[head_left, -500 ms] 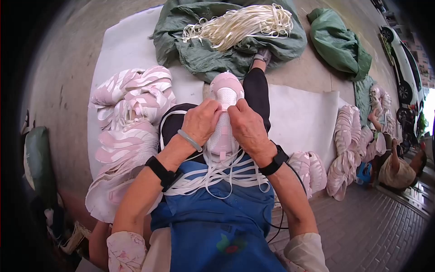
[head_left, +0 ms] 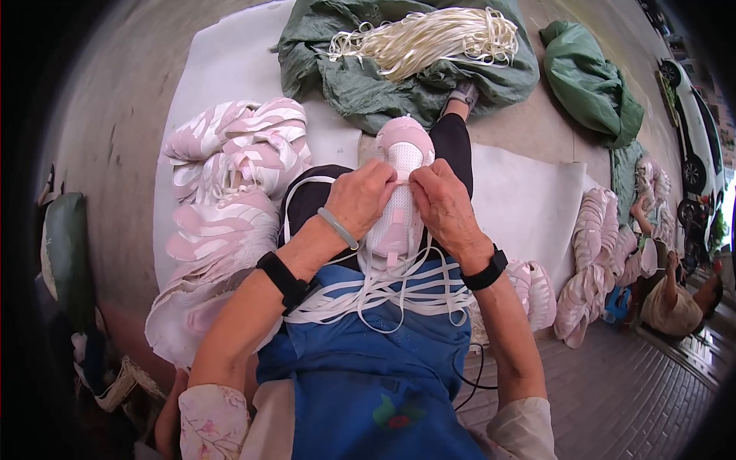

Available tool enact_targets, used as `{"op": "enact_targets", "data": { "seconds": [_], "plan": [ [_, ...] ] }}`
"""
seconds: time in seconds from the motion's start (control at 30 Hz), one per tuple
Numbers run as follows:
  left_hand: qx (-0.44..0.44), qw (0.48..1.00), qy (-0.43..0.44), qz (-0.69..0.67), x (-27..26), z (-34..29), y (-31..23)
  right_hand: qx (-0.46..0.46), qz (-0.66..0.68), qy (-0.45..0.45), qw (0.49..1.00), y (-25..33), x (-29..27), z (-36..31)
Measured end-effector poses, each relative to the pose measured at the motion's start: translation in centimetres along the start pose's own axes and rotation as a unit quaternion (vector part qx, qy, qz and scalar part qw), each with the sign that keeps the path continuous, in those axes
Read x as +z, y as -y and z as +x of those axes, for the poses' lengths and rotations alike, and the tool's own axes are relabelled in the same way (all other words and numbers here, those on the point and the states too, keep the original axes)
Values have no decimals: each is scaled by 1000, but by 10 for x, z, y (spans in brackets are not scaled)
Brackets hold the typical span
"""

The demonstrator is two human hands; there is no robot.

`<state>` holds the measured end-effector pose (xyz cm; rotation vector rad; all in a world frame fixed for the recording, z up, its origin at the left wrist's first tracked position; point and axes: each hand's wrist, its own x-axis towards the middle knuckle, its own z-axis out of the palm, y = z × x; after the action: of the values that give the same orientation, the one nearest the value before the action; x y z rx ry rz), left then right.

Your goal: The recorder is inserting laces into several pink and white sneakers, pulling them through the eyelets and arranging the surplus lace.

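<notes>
A pink and white shoe upper lies over my lap, toe pointing away, with its white mesh tongue showing. My left hand is closed in a pinch at the left edge of its throat, on a white shoelace crossing the tongue. Opposite it, my right hand pinches the lace at the right edge. The fingertips hide most of what they grip. Loose white shoelaces spread across my blue apron, just behind the upper's heel end.
Stacked pink and white uppers lie at the left; more uppers stand in rows at the right. Ahead, a bundle of cream laces rests on a green sack. Another person sits far right, near a parked car.
The view has shifted slightly, so the scene sits further right. Both hands stay pinched at the upper's throat, with their fingertips a little differently placed.
</notes>
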<state>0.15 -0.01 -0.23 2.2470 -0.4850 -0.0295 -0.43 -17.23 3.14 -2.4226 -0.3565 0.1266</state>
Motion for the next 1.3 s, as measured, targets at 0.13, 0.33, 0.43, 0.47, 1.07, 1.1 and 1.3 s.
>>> {"op": "enact_targets", "data": {
  "seconds": [0.13,0.33,0.43,0.47,1.07,1.1,1.3],
  "plan": [
    [-1,1000,-3,-9,-1,0,2,-3,-37,26,999,4,-2,2],
    [3,1000,-3,-10,0,1,3,-46,-82,49,994,8,-6,2],
    [4,1000,-6,-3,1,2,3,-67,-108,52,990,9,-7,3],
    [1,1000,-8,-4,1,1,2,-62,-100,56,991,9,-8,2],
    [45,999,-11,22,4,3,0,-79,-134,62,986,17,-3,9],
    [46,998,-13,31,2,3,-2,-88,-142,61,984,19,-3,9],
    [-28,997,-2,-70,-3,1,6,6,-35,-34,999,-1,9,-7]
  ]
}}
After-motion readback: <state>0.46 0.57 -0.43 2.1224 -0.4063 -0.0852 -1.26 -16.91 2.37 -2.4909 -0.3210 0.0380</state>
